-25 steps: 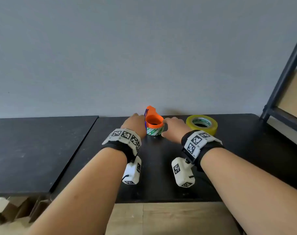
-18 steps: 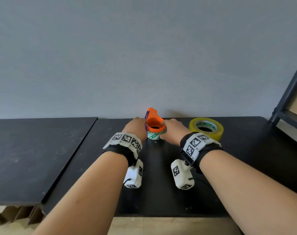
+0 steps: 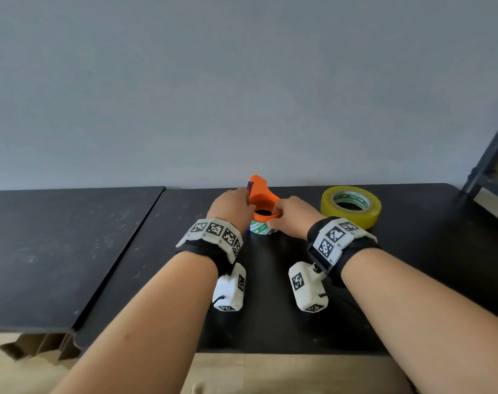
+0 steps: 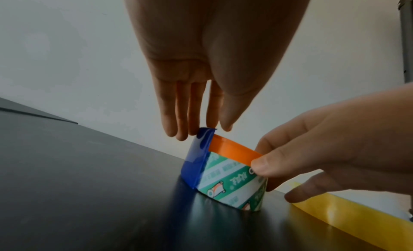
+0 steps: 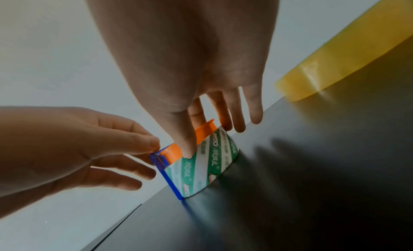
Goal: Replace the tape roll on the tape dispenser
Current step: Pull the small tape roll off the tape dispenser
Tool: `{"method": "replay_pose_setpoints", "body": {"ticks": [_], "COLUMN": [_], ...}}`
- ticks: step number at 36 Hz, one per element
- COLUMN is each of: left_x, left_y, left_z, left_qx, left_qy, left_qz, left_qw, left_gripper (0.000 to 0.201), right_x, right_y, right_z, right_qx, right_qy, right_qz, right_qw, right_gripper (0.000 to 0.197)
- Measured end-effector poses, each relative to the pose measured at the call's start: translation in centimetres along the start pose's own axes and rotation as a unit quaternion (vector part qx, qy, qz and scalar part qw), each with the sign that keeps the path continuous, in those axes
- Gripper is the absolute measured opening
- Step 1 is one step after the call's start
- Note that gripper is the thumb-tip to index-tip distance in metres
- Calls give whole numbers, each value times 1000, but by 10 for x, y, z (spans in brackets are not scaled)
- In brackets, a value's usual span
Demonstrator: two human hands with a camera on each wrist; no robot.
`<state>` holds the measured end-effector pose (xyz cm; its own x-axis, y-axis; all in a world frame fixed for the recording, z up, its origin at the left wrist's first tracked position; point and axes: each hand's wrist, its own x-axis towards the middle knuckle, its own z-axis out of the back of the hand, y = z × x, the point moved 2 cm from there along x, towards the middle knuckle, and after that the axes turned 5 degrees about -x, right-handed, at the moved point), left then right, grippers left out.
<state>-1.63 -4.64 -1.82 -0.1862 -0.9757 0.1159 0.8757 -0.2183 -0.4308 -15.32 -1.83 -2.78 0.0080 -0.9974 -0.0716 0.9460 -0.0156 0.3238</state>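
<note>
Tape dispenser [image 3: 261,201], orange with a blue blade piece [image 4: 197,155], stands on the black table [image 3: 270,308] between the two hands, with a spent green-and-white core [image 4: 232,184] around its hub. Right hand [image 3: 292,220] is clamped on it: in the wrist views the thumb [image 5: 185,145] presses the near face where the orange rim meets the printed core, while the other fingers curl over the far side of the rim. Left hand [image 3: 230,207] sits just to the other side, fingers fairly straight and close together, their tips [image 4: 181,131] touching the top of the blue blade piece; whether they pinch it or merely steady it I cannot tell. Beyond the right hand, well to its outer side, a full yellow tape roll [image 3: 351,205] lies flat on the table, touching neither hand. Compared with half a second ago, the hands and the dispenser sit in much the same grouping, both hands already at the dispenser then too; the right thumb now shows more plainly wrapped over the orange rim, and the dark shelf frame [image 3: 489,157] past the yellow roll appears nearer the picture's edge. A second black tabletop [image 3: 57,245] adjoins on the left hand's outer side.
</note>
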Motion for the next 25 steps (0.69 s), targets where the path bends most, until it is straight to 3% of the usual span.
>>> {"method": "replay_pose_setpoints", "body": {"ticks": [9, 13, 15, 20, 25], "left_x": [-29, -40, -45, -59, -60], "left_y": [1, -3, -9, -23, -26], "left_z": [-7, -8, -6, -8, -9], "left_qx": [-49, -59, -42, 39, 87], "left_qy": [-34, -38, -44, 40, 83], "left_qz": [5, -40, -78, -120, -86], "left_qw": [998, 997, 995, 991, 989], "left_gripper": [18, 34, 34, 29, 34], "right_x": [-41, -53, -55, -56, -56], "right_y": [-1, -4, -8, -19, -21], "right_z": [-5, -5, -4, -3, -6], "right_qx": [2, 42, 74, 80, 38], "right_qy": [-2, -6, -14, -26, 5], "right_qz": [9, 17, 15, -47, -47], "right_qw": [1000, 999, 997, 995, 998], "right_gripper": [36, 30, 37, 57, 29]}}
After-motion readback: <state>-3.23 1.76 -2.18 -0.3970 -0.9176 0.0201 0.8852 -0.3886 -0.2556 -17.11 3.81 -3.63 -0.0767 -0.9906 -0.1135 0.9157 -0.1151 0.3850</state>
